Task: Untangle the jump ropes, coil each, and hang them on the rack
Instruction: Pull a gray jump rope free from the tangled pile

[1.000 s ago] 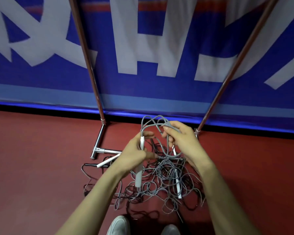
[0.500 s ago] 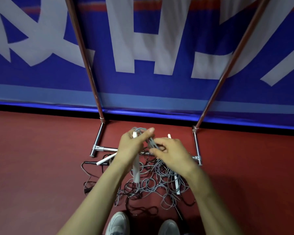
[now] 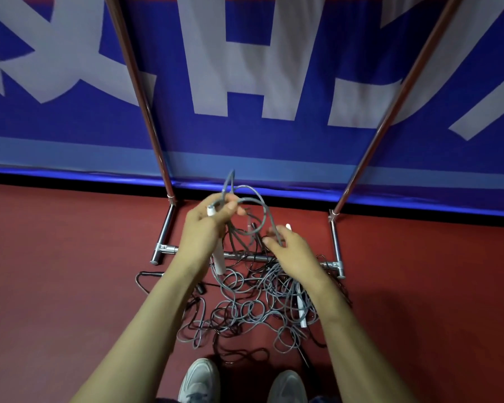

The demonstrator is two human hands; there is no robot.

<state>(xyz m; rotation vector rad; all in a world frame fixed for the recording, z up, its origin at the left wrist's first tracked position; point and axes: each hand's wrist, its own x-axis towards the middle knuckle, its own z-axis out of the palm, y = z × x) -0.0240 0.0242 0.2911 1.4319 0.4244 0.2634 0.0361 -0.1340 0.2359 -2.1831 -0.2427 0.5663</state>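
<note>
Head view: shoes point(image 3: 201, 379) sit nearest, and the tangled ropes point(image 3: 245, 309) lie on the floor point(image 3: 70, 286) under both hands. The left hand point(image 3: 207, 228) grips a white handle point(image 3: 218, 263) and a gray loop point(image 3: 264, 210), the right hand point(image 3: 296, 253) pinches the same loop, and the rack point(image 3: 335, 242) stands just behind them.

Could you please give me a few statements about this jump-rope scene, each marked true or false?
1. The left hand grips a white handle. True.
2. The tangled ropes lie on a table. False: they lie on the red floor.
3. The right hand grips the rack's upright. False: it pinches the grey rope loop, not the rack.
4. Two light shoes show at the bottom edge. True.
</note>
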